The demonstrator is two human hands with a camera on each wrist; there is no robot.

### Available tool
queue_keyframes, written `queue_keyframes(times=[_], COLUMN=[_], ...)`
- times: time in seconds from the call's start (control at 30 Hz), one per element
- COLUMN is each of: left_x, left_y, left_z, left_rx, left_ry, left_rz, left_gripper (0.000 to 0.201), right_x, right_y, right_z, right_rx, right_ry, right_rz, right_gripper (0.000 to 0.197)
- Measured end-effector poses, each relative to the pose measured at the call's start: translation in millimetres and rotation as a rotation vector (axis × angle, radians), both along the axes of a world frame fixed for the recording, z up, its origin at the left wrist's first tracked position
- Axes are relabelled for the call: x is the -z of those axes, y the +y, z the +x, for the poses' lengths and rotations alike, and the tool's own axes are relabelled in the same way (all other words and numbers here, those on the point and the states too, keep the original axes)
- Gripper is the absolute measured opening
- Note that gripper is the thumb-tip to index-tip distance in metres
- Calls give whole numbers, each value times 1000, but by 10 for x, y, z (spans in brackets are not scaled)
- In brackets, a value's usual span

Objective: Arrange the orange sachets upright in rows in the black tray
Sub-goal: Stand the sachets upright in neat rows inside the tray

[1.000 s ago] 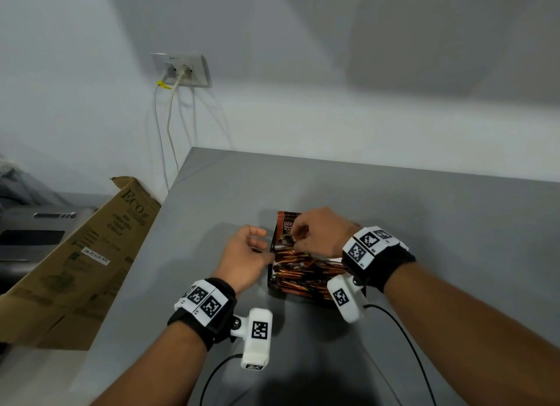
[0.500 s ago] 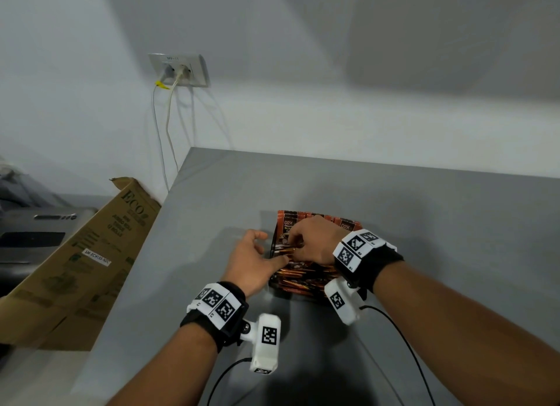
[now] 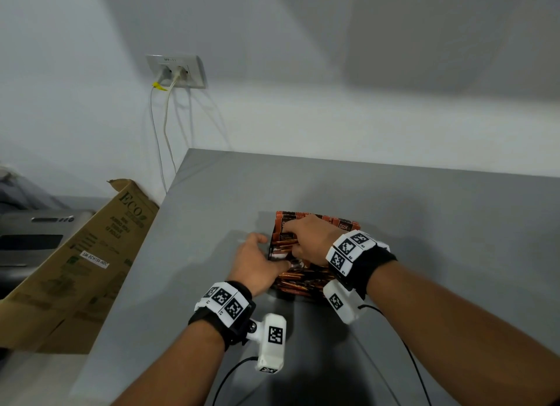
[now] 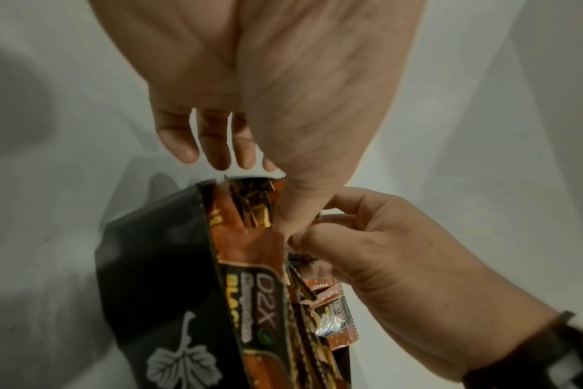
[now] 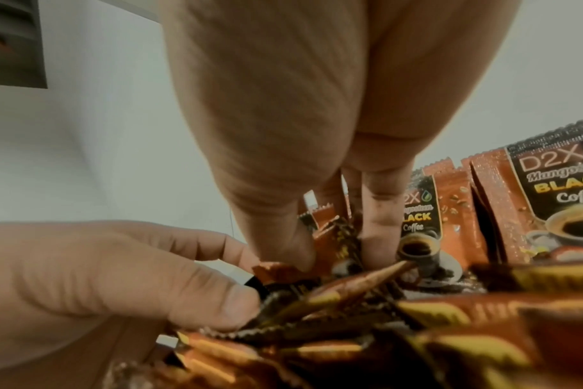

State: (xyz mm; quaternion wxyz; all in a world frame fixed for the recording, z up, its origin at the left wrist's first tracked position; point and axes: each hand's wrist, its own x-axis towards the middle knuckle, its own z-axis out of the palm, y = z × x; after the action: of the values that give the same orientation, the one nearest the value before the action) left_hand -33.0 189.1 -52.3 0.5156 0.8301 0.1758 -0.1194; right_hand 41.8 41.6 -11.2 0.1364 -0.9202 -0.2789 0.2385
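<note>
Orange sachets (image 3: 306,280) fill a black tray (image 4: 143,276) that sits on a grey table (image 3: 424,223), directly in front of a person who works over it with both hands. Along the far side of the tray a row of sachets (image 5: 529,205) stands upright, printed faces toward the person. The near part of the tray holds a loose heap lying flat, long axes running roughly left to right across the tray.

The right hand (image 3: 309,242) reaches down from above into the far left part of the tray. Its thumb and fingertips are curled onto the top edge of one sachet (image 5: 330,244) that stands tilted just in front of the upright row. That sachet's long axis points up toward the palm, so it lies straight below the fingers.

The left hand (image 3: 257,264) rests at the tray's left edge. Its thumb (image 5: 217,308) presses sideways on the ends of the flat sachets, just beside the right fingertips; its other fingers are loosely curled and grip nothing.

The right hand is the nearer one to the tilted sachet. My guess is that the next move is to push it back against the standing row, away from the person, while the left hand holds the heap aside.
</note>
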Motion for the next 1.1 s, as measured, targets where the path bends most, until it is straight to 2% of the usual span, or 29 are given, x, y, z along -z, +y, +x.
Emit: queue_keyframes(times=[0.13,0.27,0.5,0.7,0.87,0.93,1.0,1.03,1.1], left_x=[19,2,-52,-66,-113,-191,-312,-399,-547], left_y=[8,5,12,22,46,13,-57,-104,-200], left_z=[4,3,38,40,58,81,92,84,92], left_rx=[6,6,-21,-53,-140,-176,-168,-160,-126], left_ry=[-7,-5,-20,-27,-171,-214,-206,-195,-123], left_rz=[15,13,-28,-86,-108,-305,-641,-826,-1075], left_gripper=[67,65,55,58,56,64,68,59,32], right_x=[4,9,-132,-117,-258,-336,-431,-470,-524], right_y=[28,39,-120,-185,-262,-291,-280,-262,-220], right_z=[-20,-20,-81,-128,-95,-103,-193,-261,-383], right_rx=[-4,15,108,171,308,370,428,452,496], right_ry=[-19,-52,-61,-25,-69,-51,74,165,377], right_rz=[-41,-48,120,177,337,472,671,777,967], right_gripper=[37,19,25,27,18,14,15,15,13])
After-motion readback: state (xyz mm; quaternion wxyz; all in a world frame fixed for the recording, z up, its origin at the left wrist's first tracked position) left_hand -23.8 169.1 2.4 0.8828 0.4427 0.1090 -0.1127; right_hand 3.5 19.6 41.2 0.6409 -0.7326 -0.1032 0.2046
